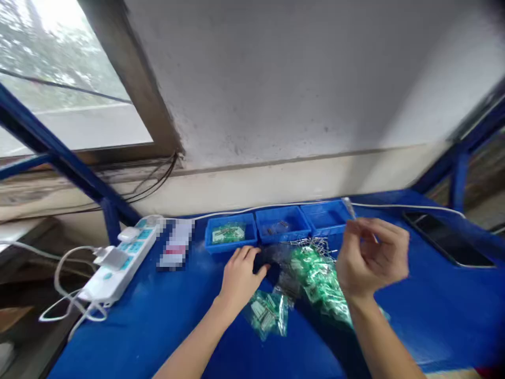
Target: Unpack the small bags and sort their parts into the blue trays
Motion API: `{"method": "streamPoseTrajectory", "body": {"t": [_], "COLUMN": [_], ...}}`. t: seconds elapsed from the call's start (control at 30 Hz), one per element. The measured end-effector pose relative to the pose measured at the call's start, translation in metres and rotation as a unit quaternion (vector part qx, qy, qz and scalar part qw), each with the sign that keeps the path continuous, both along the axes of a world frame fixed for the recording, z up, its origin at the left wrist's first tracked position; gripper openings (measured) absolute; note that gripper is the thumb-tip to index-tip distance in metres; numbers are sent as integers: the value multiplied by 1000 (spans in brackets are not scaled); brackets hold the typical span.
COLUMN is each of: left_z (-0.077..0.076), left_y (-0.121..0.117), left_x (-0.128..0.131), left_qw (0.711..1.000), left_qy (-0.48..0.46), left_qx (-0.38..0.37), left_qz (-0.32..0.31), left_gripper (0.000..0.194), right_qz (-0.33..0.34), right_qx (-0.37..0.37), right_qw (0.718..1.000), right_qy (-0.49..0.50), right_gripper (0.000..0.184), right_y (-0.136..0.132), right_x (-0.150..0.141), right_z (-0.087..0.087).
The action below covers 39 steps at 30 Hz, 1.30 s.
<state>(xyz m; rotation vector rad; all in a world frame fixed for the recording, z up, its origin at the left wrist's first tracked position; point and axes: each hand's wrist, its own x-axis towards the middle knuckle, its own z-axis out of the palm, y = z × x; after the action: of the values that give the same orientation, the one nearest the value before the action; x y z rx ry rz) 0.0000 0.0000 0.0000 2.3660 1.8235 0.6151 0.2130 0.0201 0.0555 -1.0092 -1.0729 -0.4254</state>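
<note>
My right hand (373,258) is raised over the right part of the table, with thumb and fingertips pinched on a small, clear, silvery piece (349,207), too blurred to name. My left hand (242,268) rests on the table with thumb and fingers apart, beside some dark small packets (287,284) at its thumb side. A clear bag of green and pale pieces (268,314) lies just below it. Between my hands is a heap of shiny green packets (317,281). Loose metal screw-like pieces (319,245) lie at the heap's far end.
Three blue bins stand along the back: the left bin (209,243) holds a green packet, the middle bin (284,238) a few small pieces, beside the right bin (327,229). A power strip (122,263) with cables sits left, a phone (447,237) right.
</note>
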Motion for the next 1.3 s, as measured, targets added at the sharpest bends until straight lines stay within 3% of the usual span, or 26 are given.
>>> {"method": "streamPoseTrajectory", "body": {"t": [0.1,0.2,0.3,0.4,0.47,0.53,0.6,0.7,0.8,0.87,0.9,0.97,1.03,1.1,1.17,1.3], "left_z": [-5,-5,-2,1,2,3,3,5,8,9,9,9,8,7,6,2], "left_y": [3,2,-3,-8,-11,-14,-16,-18,-16,-14,-13,-11,-10,-11,-12,-16], "left_x": [0,-5,-12,-17,-17,-15,-13,-10,-10,-11,-12,-13,-14,-14,-14,-12], "left_qw": [1000,1000,994,975,961,953,949,953,943,907,883,848,849,878,914,945], "left_qy": [15,-22,-107,-194,-220,-217,-209,-237,-317,-400,-442,-497,-504,-469,-405,-256], "left_qx": [-11,-13,23,97,136,157,158,100,-29,-117,-151,-183,-159,-90,4,140], "left_qz": [-7,-16,-16,-46,-93,-141,-174,-162,-97,-57,-42,-17,6,10,-28,-151], "left_gripper": [14,13,13,12,13,16,17,15,18,31,35,35,26,18,10,13], "right_qz": [29,104,224,374,461,508,517,499,471,457,447,420,386,370,391,487], "right_qx": [-166,-297,-402,-506,-535,-524,-489,-445,-422,-376,-349,-317,-327,-359,-402,-492], "right_qw": [971,922,873,775,706,670,673,710,767,806,821,840,848,845,823,720], "right_qy": [-172,-227,-164,-47,50,139,201,220,108,-12,-65,-135,-155,-138,-93,54], "right_gripper": [10,16,24,31,36,34,29,34,13,3,7,13,16,17,16,32], "right_y": [13,14,2,-10,-14,-15,-15,-16,-20,-24,-25,-27,-29,-28,-26,-20], "right_x": [-5,-14,-27,-42,-51,-58,-62,-62,-61,-61,-62,-63,-63,-63,-61,-62], "right_z": [-14,-28,-34,-32,-33,-37,-41,-42,-39,-36,-36,-36,-36,-35,-34,-35]}}
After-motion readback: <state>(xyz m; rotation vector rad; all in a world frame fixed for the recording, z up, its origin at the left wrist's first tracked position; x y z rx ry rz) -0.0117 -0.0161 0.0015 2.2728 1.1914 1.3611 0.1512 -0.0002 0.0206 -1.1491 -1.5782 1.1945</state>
